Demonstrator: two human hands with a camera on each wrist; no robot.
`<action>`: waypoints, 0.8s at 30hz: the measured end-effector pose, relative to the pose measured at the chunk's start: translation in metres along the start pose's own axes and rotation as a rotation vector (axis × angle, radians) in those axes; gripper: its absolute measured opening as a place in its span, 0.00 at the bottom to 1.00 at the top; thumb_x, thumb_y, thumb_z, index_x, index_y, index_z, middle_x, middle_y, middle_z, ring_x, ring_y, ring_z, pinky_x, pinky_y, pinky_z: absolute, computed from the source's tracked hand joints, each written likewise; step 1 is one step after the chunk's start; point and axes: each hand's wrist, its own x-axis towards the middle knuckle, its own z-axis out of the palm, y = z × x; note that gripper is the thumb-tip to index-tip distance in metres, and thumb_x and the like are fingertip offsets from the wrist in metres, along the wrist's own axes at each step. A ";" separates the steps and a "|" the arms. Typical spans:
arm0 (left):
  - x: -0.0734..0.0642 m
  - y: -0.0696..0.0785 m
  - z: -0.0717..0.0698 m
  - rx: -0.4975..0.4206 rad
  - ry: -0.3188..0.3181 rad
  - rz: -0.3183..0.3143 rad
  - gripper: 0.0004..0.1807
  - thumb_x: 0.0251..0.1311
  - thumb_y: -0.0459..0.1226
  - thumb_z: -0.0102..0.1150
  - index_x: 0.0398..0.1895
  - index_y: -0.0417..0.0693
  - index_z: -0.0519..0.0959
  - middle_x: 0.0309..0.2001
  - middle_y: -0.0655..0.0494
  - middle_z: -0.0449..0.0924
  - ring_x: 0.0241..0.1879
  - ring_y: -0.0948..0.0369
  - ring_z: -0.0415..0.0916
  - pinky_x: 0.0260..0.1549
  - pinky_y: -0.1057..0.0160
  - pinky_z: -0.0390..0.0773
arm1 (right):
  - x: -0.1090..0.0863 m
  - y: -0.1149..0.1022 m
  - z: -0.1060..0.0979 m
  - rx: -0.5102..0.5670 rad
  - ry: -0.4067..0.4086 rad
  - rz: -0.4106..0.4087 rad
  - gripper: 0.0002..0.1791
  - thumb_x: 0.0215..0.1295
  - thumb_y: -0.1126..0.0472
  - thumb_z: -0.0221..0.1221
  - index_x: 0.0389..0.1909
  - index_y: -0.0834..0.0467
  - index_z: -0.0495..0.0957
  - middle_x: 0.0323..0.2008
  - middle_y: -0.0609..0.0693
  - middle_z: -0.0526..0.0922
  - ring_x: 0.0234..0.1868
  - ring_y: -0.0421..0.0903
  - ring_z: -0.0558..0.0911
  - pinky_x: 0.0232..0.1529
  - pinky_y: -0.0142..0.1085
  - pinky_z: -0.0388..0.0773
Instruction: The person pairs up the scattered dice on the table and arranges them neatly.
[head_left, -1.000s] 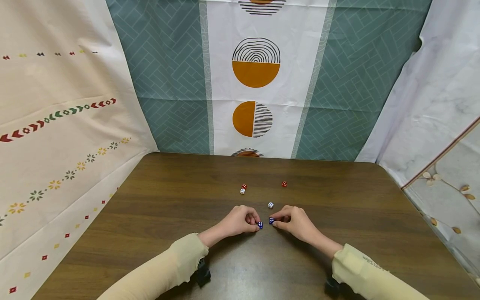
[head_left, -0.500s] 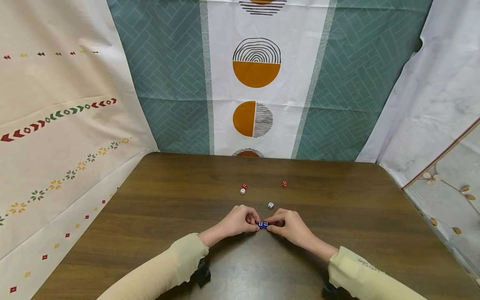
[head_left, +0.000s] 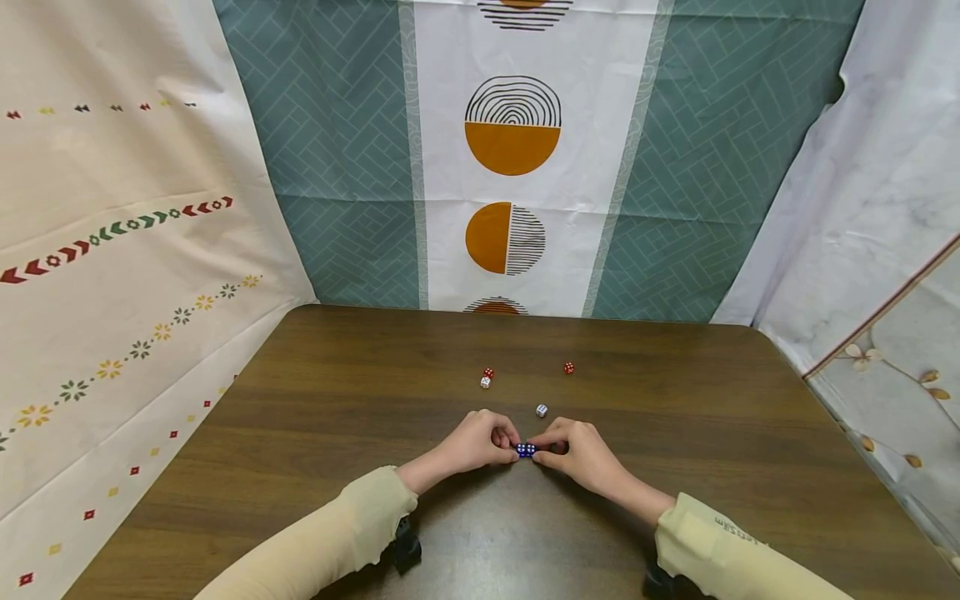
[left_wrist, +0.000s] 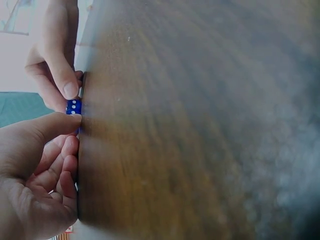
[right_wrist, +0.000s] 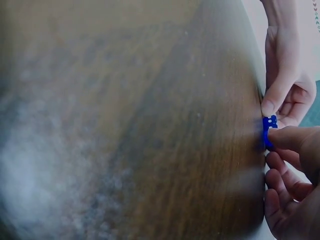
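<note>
Pinching: two blue dice (head_left: pixel 526 450) at lower centre of the head view, side by side and touching on the brown table (head_left: pixel 315 392).
Left hand (head_left: pixel 474 443): fingers curled, thumb and fingertip pinching the left-hand blue die; thumb pressed over that die in the left wrist view, only the neighbouring blue face (left_wrist: pixel 73 106) showing.
Right hand (head_left: pixel 579 451): fingers curled, thumb and forefinger pinching the right-hand blue die; blue faces (right_wrist: pixel 269 131) visible at the right edge of the right wrist view.
Changed over the last second: dice apart then, a clear gap of table between them; now closed up into one pair, the right hand drawn leftward toward the left.
Changed over the last half second: almost nothing; pair perhaps pressed a little tighter, hard to tell at this size.
Meaning: pairing of the blue dice seemingly complete, both hands not yet off them.
Unmoved: white die (head_left: pixel 541 410) just above the hands; red die (head_left: pixel 488 372) and white die (head_left: pixel 485 382) close together at centre; lone red die (head_left: pixel 568 367) to the right of them.
</note>
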 end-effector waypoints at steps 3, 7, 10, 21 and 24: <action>0.000 0.000 0.000 0.002 0.001 0.002 0.04 0.52 0.33 0.71 0.30 0.45 0.84 0.23 0.58 0.81 0.20 0.72 0.69 0.18 0.73 0.71 | 0.000 0.001 0.000 -0.002 0.001 -0.005 0.09 0.58 0.59 0.69 0.40 0.49 0.89 0.30 0.39 0.80 0.27 0.33 0.70 0.27 0.26 0.67; 0.000 0.000 0.000 0.006 0.000 0.002 0.04 0.52 0.33 0.71 0.30 0.45 0.84 0.24 0.58 0.81 0.19 0.72 0.69 0.18 0.73 0.71 | 0.000 0.001 0.000 0.001 0.003 -0.011 0.09 0.59 0.59 0.69 0.41 0.49 0.89 0.30 0.38 0.80 0.27 0.33 0.70 0.27 0.26 0.68; 0.000 0.000 0.000 0.007 0.000 0.004 0.04 0.52 0.32 0.71 0.30 0.44 0.84 0.24 0.58 0.81 0.19 0.72 0.69 0.18 0.73 0.71 | 0.000 0.002 0.001 0.004 0.004 -0.011 0.09 0.58 0.59 0.69 0.40 0.49 0.89 0.30 0.39 0.80 0.27 0.33 0.70 0.27 0.27 0.68; 0.000 0.001 0.000 0.006 -0.003 0.002 0.04 0.52 0.33 0.71 0.31 0.44 0.84 0.23 0.58 0.80 0.19 0.72 0.69 0.18 0.73 0.72 | 0.000 0.001 0.000 0.002 -0.001 -0.014 0.09 0.58 0.60 0.69 0.41 0.49 0.89 0.31 0.39 0.80 0.27 0.33 0.70 0.27 0.27 0.68; 0.001 0.001 -0.001 0.010 -0.003 0.002 0.04 0.52 0.32 0.71 0.31 0.44 0.84 0.23 0.58 0.80 0.19 0.72 0.69 0.18 0.73 0.72 | 0.000 0.001 -0.001 0.004 -0.010 -0.014 0.10 0.58 0.59 0.69 0.42 0.49 0.89 0.31 0.39 0.80 0.27 0.32 0.70 0.27 0.27 0.69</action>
